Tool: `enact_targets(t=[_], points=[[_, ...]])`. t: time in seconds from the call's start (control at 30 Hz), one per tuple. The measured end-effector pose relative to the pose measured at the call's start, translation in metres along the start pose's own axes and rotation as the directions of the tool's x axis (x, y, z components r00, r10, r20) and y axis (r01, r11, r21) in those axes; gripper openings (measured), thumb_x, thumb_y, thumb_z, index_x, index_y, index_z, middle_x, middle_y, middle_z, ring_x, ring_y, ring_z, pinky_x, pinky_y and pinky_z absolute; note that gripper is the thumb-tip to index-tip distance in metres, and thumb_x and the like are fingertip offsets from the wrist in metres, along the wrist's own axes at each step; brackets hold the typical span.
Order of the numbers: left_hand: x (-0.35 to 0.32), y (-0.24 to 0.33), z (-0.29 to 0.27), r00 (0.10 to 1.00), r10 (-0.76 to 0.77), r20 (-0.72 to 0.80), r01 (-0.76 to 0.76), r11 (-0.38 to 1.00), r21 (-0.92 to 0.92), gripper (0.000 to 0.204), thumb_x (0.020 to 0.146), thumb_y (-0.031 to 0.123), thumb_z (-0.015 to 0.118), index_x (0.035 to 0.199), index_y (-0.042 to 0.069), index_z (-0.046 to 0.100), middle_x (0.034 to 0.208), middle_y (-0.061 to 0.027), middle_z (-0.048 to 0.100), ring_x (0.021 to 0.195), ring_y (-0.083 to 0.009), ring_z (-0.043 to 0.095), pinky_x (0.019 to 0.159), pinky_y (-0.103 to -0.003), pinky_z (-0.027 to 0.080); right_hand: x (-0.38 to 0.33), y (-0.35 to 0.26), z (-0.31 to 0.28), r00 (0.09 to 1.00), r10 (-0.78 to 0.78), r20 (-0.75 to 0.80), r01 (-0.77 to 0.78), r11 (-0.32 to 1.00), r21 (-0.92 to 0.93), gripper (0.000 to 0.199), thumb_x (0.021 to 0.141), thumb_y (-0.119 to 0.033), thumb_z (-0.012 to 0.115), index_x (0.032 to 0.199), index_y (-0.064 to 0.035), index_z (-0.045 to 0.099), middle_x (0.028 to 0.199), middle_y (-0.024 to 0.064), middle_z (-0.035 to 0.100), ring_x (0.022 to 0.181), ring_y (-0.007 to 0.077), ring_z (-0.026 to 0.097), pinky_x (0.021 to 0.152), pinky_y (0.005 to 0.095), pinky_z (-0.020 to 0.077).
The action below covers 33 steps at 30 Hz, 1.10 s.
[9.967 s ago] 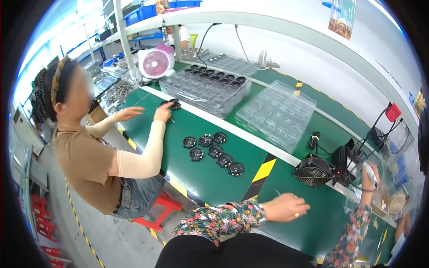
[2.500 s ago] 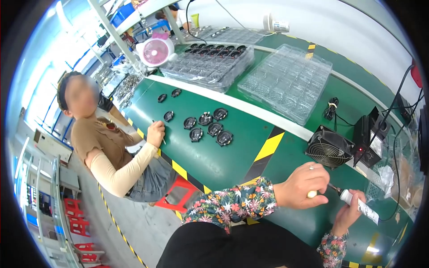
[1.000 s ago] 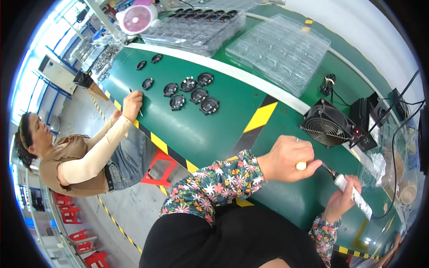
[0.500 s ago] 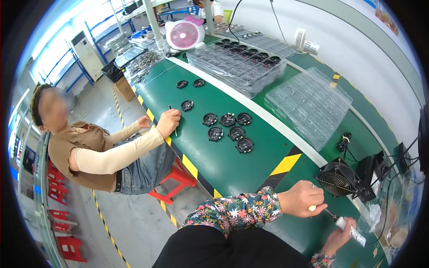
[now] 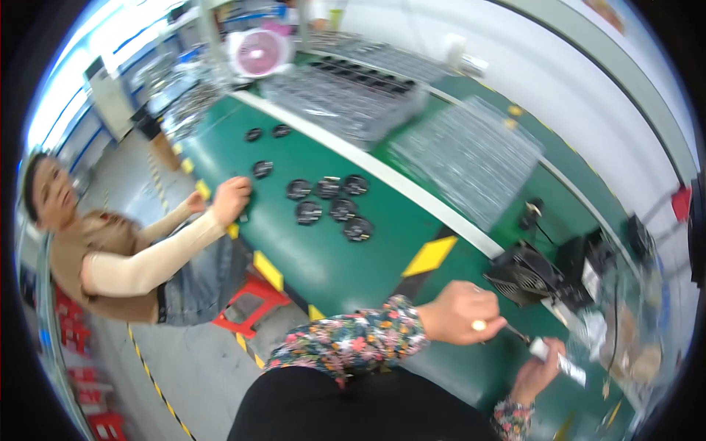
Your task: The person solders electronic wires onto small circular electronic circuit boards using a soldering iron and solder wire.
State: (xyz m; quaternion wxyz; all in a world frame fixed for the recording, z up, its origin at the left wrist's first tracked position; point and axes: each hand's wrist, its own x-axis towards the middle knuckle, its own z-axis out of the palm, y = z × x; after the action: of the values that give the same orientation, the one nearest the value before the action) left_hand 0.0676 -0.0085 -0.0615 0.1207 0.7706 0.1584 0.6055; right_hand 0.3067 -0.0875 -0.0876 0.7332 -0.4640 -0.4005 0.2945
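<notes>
Green workbench [image 5: 316, 264] crosses the room on a slant, and we note motion blur over most of it. We locate the white-handled tool [image 5: 571, 370] above the near right part of the bench. The right hand [image 5: 539, 371] grips it by the handle, fingers wrapped around. Its slim dark shaft points to the left hand [image 5: 462, 312], whose fingers are curled in tightly; we cannot tell whether they pinch the tip or a small part. A yellow spot shows at that hand, of a nature we cannot determine.

We record one main change: ten seconds earlier the tool is out at the far right, beside the black box [image 5: 585, 268]; now it lies between the hands. We judge that it has gone from being reached for to being worked with. Since half a second ago, the view has swung but the hands keep the same pose.

Just beyond the left hand stands a black fan [image 5: 522, 273]. Farther off, nine round black parts [image 5: 342, 209] keep their layout, near the co-worker's hand [image 5: 234, 197]. Behind lie clear trays [image 5: 471, 158].
</notes>
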Motion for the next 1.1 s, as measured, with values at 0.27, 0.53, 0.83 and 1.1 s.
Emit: enact_targets(t=[0.27,0.53,0.83,1.1], points=[[0.002,0.001,-0.01,0.932,-0.358,0.058,0.362,0.91,-0.2,0.02,0.086,0.013,0.05,0.07,0.001,0.052,0.065,-0.0106,0.058,0.057,-0.0186,0.054,0.052,-0.029,0.044,0.0,-0.005,0.03,0.991,-0.086,0.104,0.085,0.996,0.011,0.012,0.081,-0.011,0.058,0.079,0.0005,0.056,0.078,0.0101,0.055,0.075,0.017,0.049,0.071,0.0281,0.0384],[-0.008,0.001,0.013,0.893,-0.405,0.197,0.443,0.868,-0.222,0.034,0.091,0.029,0.049,0.072,0.001,0.052,0.067,-0.0113,0.059,0.058,-0.0173,0.054,0.053,-0.027,0.043,-0.008,-0.016,0.036,0.985,-0.122,0.124,0.141,0.979,-0.149,0.009,0.08,-0.007,0.059,0.078,0.0009,0.057,0.074,0.008,0.056,0.066,0.0139,0.048,0.06,0.0261,0.0378],[-0.001,-0.005,0.024,0.928,-0.245,0.281,0.301,0.936,-0.181,0.021,0.083,0.019,0.061,0.069,0.006,0.052,0.064,-0.0062,0.059,0.055,-0.0199,0.057,0.049,-0.028,0.042,-0.004,-0.022,0.036,0.976,-0.163,0.144,0.196,0.948,-0.25,0.006,0.074,-0.001,0.063,0.069,-0.0013,0.059,0.063,0.0052,0.056,0.054,0.0123,0.049,0.048,0.0257,0.0362],[0.006,-0.008,0.025,0.916,-0.207,0.343,0.279,0.944,-0.174,0.018,0.081,0.016,0.06,0.069,0.006,0.051,0.064,-0.0066,0.06,0.051,-0.02,0.056,0.046,-0.029,0.04,0.0,-0.023,0.03,0.968,-0.154,0.199,0.211,0.926,-0.312,0.007,0.075,-0.006,0.062,0.073,0.0004,0.061,0.062,0.006,0.052,0.056,0.0141,0.046,0.051,0.0268,0.0363]])
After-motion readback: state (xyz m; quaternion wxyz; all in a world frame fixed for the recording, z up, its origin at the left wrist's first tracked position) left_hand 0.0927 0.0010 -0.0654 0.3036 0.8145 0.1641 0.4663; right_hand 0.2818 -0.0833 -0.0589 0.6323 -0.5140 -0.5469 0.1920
